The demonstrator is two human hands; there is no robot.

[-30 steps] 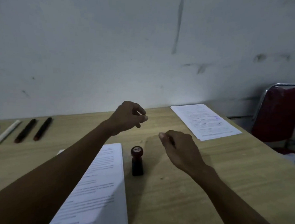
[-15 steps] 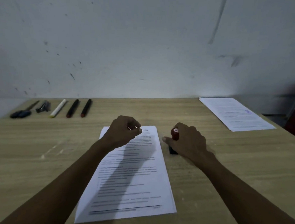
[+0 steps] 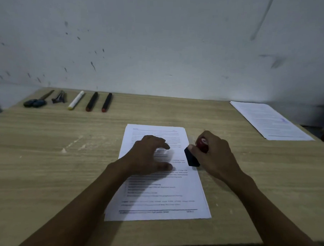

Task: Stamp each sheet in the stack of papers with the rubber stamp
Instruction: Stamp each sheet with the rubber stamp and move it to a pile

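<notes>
Gripping the stamp (image 3: pixel 195 152) in your right hand (image 3: pixel 214 158), you have it tilted at the stack's (image 3: pixel 163 197) right edge, while your left hand (image 3: pixel 146 155) lies spread on the top sheet. Far right, a sheet (image 3: pixel 269 120) already bears a blue mark; this stack seems unstamped.

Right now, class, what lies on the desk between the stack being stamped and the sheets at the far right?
In the head view, only the right hand gripping the stamp; beyond it, bare desk up to the far sheets.

Left hand (image 3: pixel 148 155) spread flat with fingers extended; right hand (image 3: pixel 214 156) curled in a grip.
</notes>
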